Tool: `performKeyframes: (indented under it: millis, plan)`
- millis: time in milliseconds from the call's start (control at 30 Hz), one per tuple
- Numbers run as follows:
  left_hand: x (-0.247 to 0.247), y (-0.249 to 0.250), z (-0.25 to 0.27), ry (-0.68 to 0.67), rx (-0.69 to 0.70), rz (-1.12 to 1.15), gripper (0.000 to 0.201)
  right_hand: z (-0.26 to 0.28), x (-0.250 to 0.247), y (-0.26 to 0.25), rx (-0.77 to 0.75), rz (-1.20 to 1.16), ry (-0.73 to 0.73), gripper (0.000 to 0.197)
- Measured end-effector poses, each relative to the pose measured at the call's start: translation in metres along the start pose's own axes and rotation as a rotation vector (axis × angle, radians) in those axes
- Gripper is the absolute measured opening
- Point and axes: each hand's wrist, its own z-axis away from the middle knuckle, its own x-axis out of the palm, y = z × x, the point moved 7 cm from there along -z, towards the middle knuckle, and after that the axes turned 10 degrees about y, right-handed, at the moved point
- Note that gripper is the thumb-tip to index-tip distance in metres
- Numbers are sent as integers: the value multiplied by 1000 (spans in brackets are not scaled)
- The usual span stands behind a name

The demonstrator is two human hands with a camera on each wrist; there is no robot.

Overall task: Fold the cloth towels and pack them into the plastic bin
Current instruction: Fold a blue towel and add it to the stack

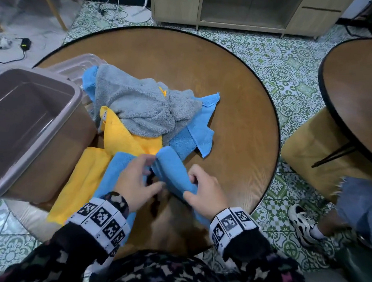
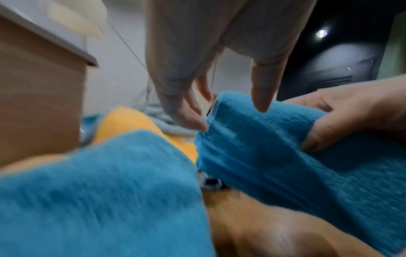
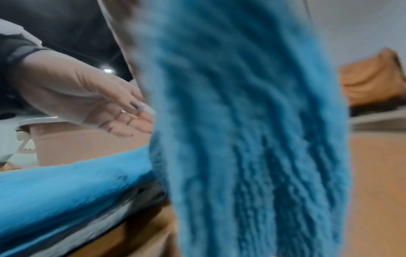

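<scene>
Right hand point(image 1: 205, 194) fingers point(image 2: 316, 139) curled, pinching blue towel point(image 1: 173, 173) fold; left hand point(image 1: 137, 181) fingers point(image 2: 261, 92) loosely spread, fingertips touching towel.

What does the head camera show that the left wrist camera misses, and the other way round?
Only the head view shows the empty inside of the plastic bin, the gray towel heaped on the round table, and a bystander's sneaker. Only the left wrist view shows the left hand's fingers from beneath, straight and relaxed. Both show the right hand gripping the blue towel.
</scene>
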Motion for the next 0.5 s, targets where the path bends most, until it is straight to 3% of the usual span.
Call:
performKeyframes:
  millis: [67,100,167,233,267,367,433,500]
  plan:
    - [-41,22,-2,149,225,-21,88,-5,-8,-23,-93,-1,-74,34]
    - [-53,30,0,126,340,-69,92,-8,-9,-34,-123,-16,-134,33]
    - [-59,38,4,-95,424,-155,91,-9,-3,-56,-196,7,-295,30]
    - [-53,29,12,-349,320,-240,74,-8,9,-78,-293,103,-428,28]
    - [-52,21,16,-414,269,-248,61,-7,14,-87,-344,158,-456,28]
    - [-60,1,24,-379,95,47,38,-16,21,-99,-417,297,-337,29]
    - [-74,-18,29,-318,-119,359,44,-24,16,-98,-421,318,-156,37]
    - [-85,-42,36,-230,-290,600,73,-29,11,-92,-395,207,27,50]
